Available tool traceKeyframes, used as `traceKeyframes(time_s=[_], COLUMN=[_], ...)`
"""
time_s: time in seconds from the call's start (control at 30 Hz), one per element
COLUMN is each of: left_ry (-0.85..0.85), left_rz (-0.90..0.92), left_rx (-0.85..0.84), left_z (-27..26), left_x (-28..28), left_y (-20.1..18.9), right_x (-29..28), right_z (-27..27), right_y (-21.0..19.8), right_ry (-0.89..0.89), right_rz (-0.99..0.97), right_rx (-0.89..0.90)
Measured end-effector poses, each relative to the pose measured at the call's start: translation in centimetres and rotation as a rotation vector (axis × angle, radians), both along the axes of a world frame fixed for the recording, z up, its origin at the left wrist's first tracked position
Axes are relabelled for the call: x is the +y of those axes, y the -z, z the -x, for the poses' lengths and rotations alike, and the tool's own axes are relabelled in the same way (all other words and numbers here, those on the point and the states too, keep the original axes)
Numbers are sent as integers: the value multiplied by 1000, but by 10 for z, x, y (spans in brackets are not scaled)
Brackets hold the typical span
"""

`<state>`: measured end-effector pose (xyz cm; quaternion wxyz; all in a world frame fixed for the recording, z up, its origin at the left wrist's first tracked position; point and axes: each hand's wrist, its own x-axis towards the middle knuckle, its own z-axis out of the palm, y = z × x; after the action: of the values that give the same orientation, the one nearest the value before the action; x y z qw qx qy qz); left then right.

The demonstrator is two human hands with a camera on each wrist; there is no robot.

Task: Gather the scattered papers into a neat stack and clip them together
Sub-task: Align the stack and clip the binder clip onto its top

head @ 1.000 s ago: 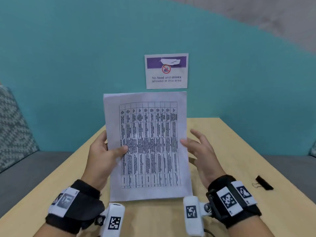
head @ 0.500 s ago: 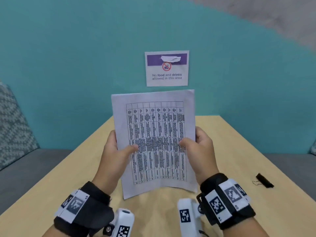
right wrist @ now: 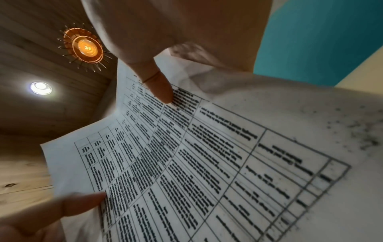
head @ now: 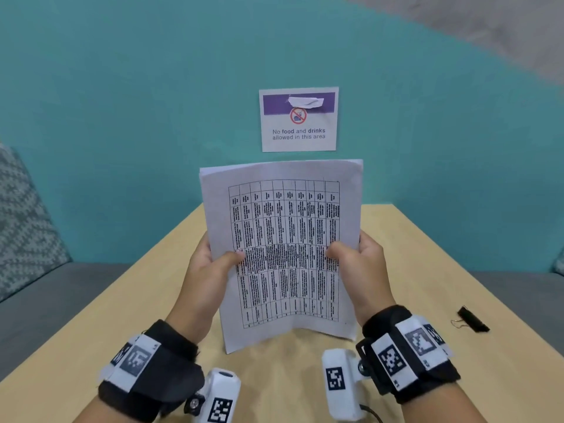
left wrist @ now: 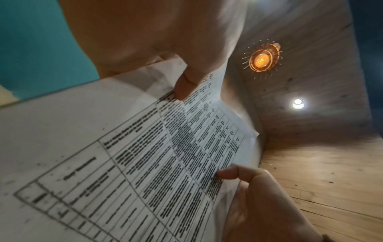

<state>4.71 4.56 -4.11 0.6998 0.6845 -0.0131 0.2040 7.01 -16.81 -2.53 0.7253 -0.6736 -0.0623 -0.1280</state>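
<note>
You hold the papers [head: 283, 254] upright over the table [head: 427, 270], one hand on each long edge, the printed grid facing you. Your left hand [head: 210, 276] grips the left edge with the thumb laid across the front sheet and the fingers hidden behind it. Your right hand [head: 363, 267] grips the right edge the same way, thumb on the print, fingers behind. The 2 hands are apart, with the width of the sheets between them, and both are clamped on the papers.

The bottom edge of the papers sits at or just above the table; you cannot tell from the head view whether it touches. At the top left, edges of back sheets show slightly offset from the front one, so the sheets are not fully squared. The lower part of the front sheet bows a little.

In the left wrist view your left thumb [left wrist: 186, 85] presses on the table print, and your right thumb [left wrist: 230, 172] meets the far edge. The right wrist view shows the same grip mirrored.

The clip [head: 472, 319] lies on the table to your right, well apart from the papers and from both hands. A sign [head: 299, 120] hangs on the teal wall [head: 122, 117] behind the table.
</note>
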Motion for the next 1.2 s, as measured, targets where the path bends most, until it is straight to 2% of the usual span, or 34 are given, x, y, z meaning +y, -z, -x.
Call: traceKeyframes(time_s=[0.17,0.73,0.87,0.93,1.03,1.1,1.13,1.2], left_ry=[37,41,51,76,114,134,143,153], left_rz=[43,17,22,37,55,54,51,56], left_rx=[60,33,39,70,137,180,198,222], left_z=[-3,-5,-4,-3,-4,-5,-5,-6], left_x=[4,4,3,4,4,2,1,1], left_y=[5,11,8,7,12,17,19,23], right_x=[-2,4,-15,-36,-82,-116,-131,-154], right_z=[-4,-3,-6,-10,-21,-30,-31,-31], right_y=[7,6,3,-1,0,7,10,20], right_ry=[-11,32,-78,-74,210,415,463,444], right_rz=[-12,54,150,191,373,698,891,1204], right_rx=[95,64,124,185,201,211,269,432])
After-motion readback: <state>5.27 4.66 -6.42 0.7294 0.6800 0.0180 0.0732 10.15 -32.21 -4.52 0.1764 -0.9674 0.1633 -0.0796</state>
